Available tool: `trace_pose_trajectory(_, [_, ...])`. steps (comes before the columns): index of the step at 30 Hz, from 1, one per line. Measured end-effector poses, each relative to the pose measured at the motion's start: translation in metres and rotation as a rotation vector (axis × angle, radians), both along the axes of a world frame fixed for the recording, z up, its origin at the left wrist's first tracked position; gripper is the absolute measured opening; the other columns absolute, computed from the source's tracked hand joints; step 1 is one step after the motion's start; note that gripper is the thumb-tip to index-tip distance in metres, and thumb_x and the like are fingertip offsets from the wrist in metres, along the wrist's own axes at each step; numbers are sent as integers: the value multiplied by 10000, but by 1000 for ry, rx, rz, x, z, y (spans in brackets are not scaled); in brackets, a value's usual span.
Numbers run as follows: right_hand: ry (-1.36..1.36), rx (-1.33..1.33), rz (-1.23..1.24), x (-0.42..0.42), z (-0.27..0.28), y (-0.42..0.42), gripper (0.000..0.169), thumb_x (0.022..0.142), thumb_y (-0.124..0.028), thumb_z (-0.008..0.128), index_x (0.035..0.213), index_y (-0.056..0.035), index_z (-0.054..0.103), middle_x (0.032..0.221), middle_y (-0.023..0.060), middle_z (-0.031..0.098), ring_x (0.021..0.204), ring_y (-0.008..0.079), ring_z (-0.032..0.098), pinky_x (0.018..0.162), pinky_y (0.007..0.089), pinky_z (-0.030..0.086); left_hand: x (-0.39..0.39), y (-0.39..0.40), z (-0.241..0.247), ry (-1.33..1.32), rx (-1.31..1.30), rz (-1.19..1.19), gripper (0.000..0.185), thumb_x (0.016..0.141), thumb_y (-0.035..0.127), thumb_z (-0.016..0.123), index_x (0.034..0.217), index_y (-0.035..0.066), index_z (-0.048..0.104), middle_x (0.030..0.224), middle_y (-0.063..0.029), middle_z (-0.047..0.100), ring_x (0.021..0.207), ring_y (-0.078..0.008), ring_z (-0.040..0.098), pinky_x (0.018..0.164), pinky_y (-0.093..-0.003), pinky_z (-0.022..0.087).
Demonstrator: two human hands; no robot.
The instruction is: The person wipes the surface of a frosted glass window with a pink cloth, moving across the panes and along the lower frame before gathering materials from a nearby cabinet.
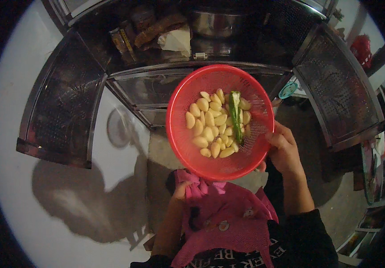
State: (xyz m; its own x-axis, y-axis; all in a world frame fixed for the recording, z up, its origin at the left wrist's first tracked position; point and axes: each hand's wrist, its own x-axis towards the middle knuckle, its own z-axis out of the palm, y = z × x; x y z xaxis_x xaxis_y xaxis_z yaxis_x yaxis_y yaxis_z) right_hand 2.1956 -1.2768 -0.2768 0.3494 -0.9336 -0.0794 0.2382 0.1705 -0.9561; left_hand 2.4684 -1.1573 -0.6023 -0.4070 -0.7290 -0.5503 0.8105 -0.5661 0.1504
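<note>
A round red plastic colander (182, 147) is held up in front of me. Inside it lie many peeled garlic cloves (209, 134) and a piece of green chili pepper (235, 117), towards the right side. My right hand (284, 147) grips the colander's right rim, thumb on the edge and fingers partly hidden beneath. Below the colander, my left hand (182, 191) is closed on the pink cloth of the apron (212, 214) at my front; its fingers are partly covered by the cloth.
Ahead stands a metal cabinet with its left door (65, 97) and right door (340, 80) swung open. A steel pot (216, 25) and some packets (122, 40) stand on its shelf. A white wall (18, 140) is at the left, and a rack (376, 167) at the right.
</note>
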Motion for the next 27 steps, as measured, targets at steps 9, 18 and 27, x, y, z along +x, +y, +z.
trace_pose_trajectory(9, [42, 93, -20, 3, -12, 6, 500, 838, -210, 485, 1264, 50, 445, 750, 127, 636, 437, 192, 578, 398, 285, 477, 0, -6, 9, -44, -49, 44, 251, 849, 280, 569, 1016, 95, 544, 895, -37, 559, 767, -170, 544, 634, -305, 484])
trace_pose_trajectory(18, [126, 102, -173, -12, -19, 16, 514, 821, -168, 504, 1255, 103, 462, 770, 147, 651, 452, 208, 582, 431, 291, 485, -2, -19, -6, -59, -89, -54, 280, 846, 296, 567, 1028, 84, 543, 905, -50, 568, 779, -185, 554, 646, -319, 490])
trace_pose_trajectory(27, [-7, 187, -156, -29, -44, 29, 401, 860, -149, 479, 1190, 78, 487, 665, 134, 616, 433, 187, 573, 407, 283, 463, 22, -52, 0, -136, -218, -54, 309, 843, 311, 564, 1039, 73, 542, 915, -62, 576, 791, -200, 564, 658, -332, 495])
